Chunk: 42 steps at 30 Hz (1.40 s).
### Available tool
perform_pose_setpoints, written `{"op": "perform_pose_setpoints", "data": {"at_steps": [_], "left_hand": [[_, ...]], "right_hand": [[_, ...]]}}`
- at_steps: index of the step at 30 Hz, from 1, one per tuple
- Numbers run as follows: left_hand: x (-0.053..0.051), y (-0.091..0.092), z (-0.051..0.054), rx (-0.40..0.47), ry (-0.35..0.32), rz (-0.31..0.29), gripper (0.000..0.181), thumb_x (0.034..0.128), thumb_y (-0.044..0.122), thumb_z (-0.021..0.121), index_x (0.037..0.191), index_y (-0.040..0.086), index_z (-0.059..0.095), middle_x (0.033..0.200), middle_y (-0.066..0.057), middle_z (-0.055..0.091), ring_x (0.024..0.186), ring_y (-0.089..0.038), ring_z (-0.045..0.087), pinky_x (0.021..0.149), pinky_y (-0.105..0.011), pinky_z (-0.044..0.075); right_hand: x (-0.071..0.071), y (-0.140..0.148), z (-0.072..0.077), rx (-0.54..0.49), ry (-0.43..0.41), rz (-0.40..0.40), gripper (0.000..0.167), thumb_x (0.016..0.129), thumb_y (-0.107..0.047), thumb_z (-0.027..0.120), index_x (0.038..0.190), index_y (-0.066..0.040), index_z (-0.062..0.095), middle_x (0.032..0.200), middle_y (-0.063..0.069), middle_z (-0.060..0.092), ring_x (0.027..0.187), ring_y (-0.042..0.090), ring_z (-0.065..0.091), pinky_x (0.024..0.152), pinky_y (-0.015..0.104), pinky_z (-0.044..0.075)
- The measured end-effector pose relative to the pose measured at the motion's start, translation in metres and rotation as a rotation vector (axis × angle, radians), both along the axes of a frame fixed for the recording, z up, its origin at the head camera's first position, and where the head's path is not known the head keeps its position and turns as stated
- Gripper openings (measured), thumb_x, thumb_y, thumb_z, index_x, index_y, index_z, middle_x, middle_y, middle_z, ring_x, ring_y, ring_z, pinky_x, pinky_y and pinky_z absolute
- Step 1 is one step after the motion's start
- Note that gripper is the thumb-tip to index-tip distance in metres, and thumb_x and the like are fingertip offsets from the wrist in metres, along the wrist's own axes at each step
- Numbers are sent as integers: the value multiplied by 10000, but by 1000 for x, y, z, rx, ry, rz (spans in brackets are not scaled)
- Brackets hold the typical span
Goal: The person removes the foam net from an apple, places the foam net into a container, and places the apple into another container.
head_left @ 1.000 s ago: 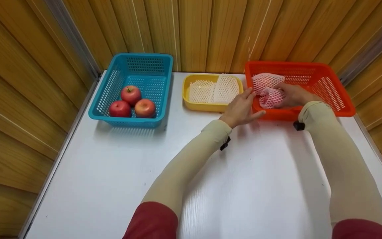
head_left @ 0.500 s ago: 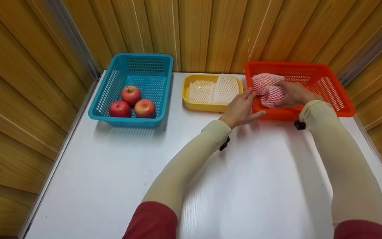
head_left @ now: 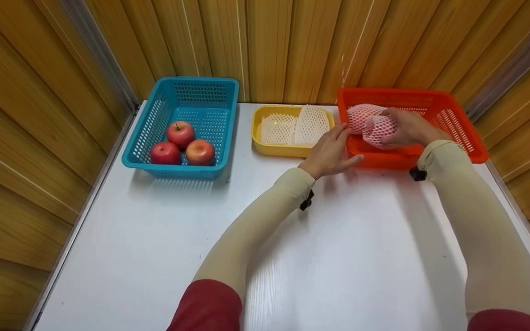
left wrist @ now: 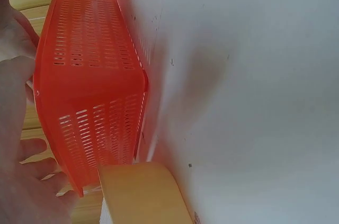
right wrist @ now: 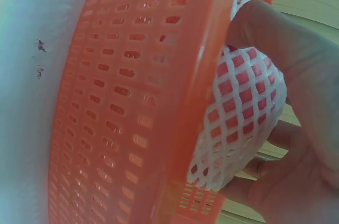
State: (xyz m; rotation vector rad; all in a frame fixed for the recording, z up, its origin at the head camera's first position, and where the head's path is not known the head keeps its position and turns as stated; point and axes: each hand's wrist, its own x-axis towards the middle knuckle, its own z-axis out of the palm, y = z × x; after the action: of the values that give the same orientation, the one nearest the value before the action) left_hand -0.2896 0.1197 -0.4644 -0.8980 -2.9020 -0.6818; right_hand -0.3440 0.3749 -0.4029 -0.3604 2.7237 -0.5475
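In the head view, my right hand [head_left: 410, 129] grips an apple in white foam netting [head_left: 379, 130] inside the left part of the red basket [head_left: 398, 162]. A second netted apple [head_left: 362, 117] lies against it. The right wrist view shows my thumb and fingers around the netted apple [right wrist: 241, 107], which sits above the basket's rim [right wrist: 185, 107]. My left hand [head_left: 329, 151] has its fingers extended, with the tips at the basket's left rim and the thumb pointing right. In the left wrist view its fingers [left wrist: 45, 168] lie beside the basket wall.
Left of the red basket stands a yellow tray [head_left: 283, 150] with two pieces of white foam netting [head_left: 311, 126]. A blue basket [head_left: 177, 171] at the left holds three bare apples [head_left: 181, 134]. Wooden panel walls [head_left: 269, 50] border the white table [head_left: 154, 253].
The gripped apple has turned slightly in my right hand, showing more white netting. The left hand stays at the basket's rim. The head view has shifted a little.
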Motion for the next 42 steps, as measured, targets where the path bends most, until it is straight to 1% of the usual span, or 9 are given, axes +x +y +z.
{"op": "perform_pose_setpoints", "data": {"at_steps": [6, 9, 13, 21, 24, 30, 36, 38, 42], "left_hand": [[2, -17, 1, 37, 37, -41, 853, 960, 613, 571, 1611, 132, 301, 1674, -64, 268, 1546, -189, 213, 1253, -298, 103], [2, -26, 2, 51, 83, -43, 855, 959, 603, 578, 1612, 132, 290, 1661, -71, 294, 1538, -198, 235, 1255, -321, 123], [4, -39, 2, 74, 133, -31, 828, 964, 568, 588, 1599, 115, 310, 1636, -96, 338, 1516, -228, 284, 1251, -364, 184], [9, -68, 0, 125, 187, -3, 742, 983, 502, 603, 1565, 102, 375, 1602, -100, 394, 1481, -231, 354, 1236, -362, 237], [11, -78, 0, 156, 192, 5, 730, 983, 464, 626, 1563, 97, 376, 1596, -94, 402, 1478, -223, 360, 1238, -355, 227], [17, -100, -1, 175, 205, 38, 731, 977, 454, 639, 1558, 94, 379, 1590, -90, 413, 1472, -212, 373, 1233, -355, 243], [22, -121, -4, 225, 236, 75, 707, 970, 395, 669, 1540, 72, 402, 1564, -122, 452, 1455, -242, 404, 1226, -397, 274], [23, -127, -5, 239, 239, 92, 704, 966, 382, 681, 1537, 76, 406, 1561, -124, 458, 1451, -246, 411, 1224, -404, 281], [25, -140, -10, 260, 240, 122, 689, 965, 357, 691, 1528, 68, 419, 1556, -120, 463, 1447, -246, 417, 1218, -391, 292]], "right_hand": [[4, 0, 1, -25, 55, 18, 852, 897, -293, 806, 1559, -24, 342, 1504, 298, 417, 1271, 496, 421, 1045, 691, 411], [5, 1, 2, -35, 71, 12, 877, 884, -295, 820, 1572, -44, 337, 1524, 289, 398, 1305, 503, 377, 1062, 713, 374], [6, 1, 2, -52, 109, 4, 895, 869, -290, 831, 1583, -74, 337, 1555, 270, 371, 1357, 510, 313, 1092, 737, 307], [12, -3, 1, -73, 155, 32, 890, 863, -279, 833, 1583, -84, 347, 1571, 251, 371, 1389, 511, 287, 1154, 732, 178], [14, -4, 2, -77, 169, 41, 888, 860, -266, 832, 1582, -84, 348, 1568, 249, 377, 1387, 509, 289, 1168, 724, 143], [19, -4, 3, -94, 191, 43, 890, 861, -272, 833, 1583, -86, 346, 1570, 242, 379, 1388, 499, 290, 1174, 721, 134], [24, -4, 4, -128, 236, 55, 872, 837, -222, 842, 1555, -49, 378, 1541, 267, 400, 1379, 505, 318, 1210, 674, 17], [25, -5, 5, -131, 250, 61, 870, 834, -214, 842, 1553, -46, 381, 1539, 268, 404, 1378, 508, 321, 1210, 673, 18], [29, -9, 7, -126, 275, 78, 879, 827, -219, 849, 1555, -53, 385, 1540, 251, 416, 1363, 480, 336, 1182, 690, 142]]}}
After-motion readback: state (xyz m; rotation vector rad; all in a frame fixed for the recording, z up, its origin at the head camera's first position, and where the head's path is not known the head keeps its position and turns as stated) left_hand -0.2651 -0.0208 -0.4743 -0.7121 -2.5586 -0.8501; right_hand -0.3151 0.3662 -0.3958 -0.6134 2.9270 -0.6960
